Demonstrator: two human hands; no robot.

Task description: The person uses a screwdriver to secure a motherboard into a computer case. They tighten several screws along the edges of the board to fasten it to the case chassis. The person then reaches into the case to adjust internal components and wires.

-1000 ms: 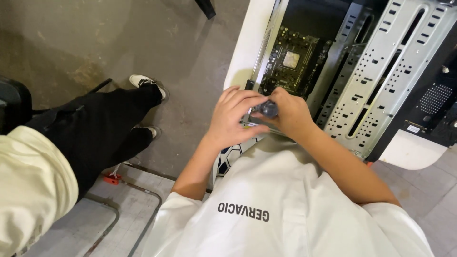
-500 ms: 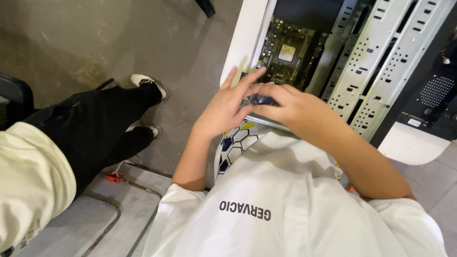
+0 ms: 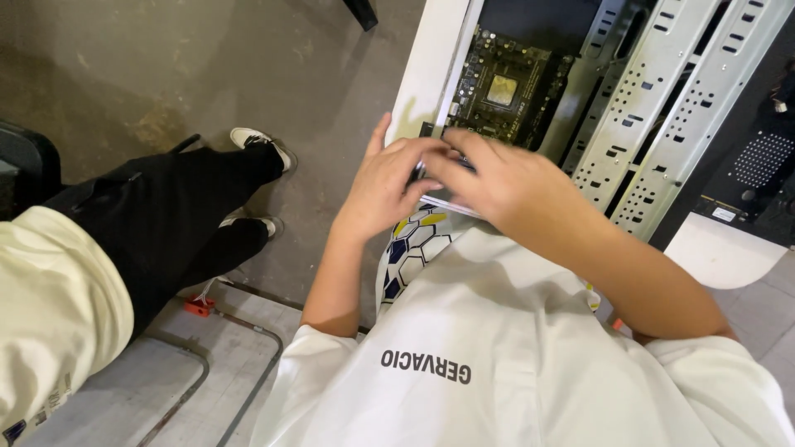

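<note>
left hand (image 3: 385,186) & right hand (image 3: 497,178) meet at near edge of open pc case (image 3: 662,108), just below the motherboard (image 3: 505,87). fingers curled, tips together over a small dark part (image 3: 431,170), mostly hidden; can't tell if either hand really grips it.

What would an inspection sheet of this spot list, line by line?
Surface: grey concrete floor, stained.
Job's things: open computer case with its motherboard exposed; a small part at its near edge, mostly hidden by the fingers.
Clutter: small red piece on the floor.
Hands: left hand and right hand meet over that part; grip unclear.
Cables: thin dark line along the floor panel; cable or not, cannot tell.
Surroundings: another person's black trouser leg, white shoe and cream sleeve.
</note>
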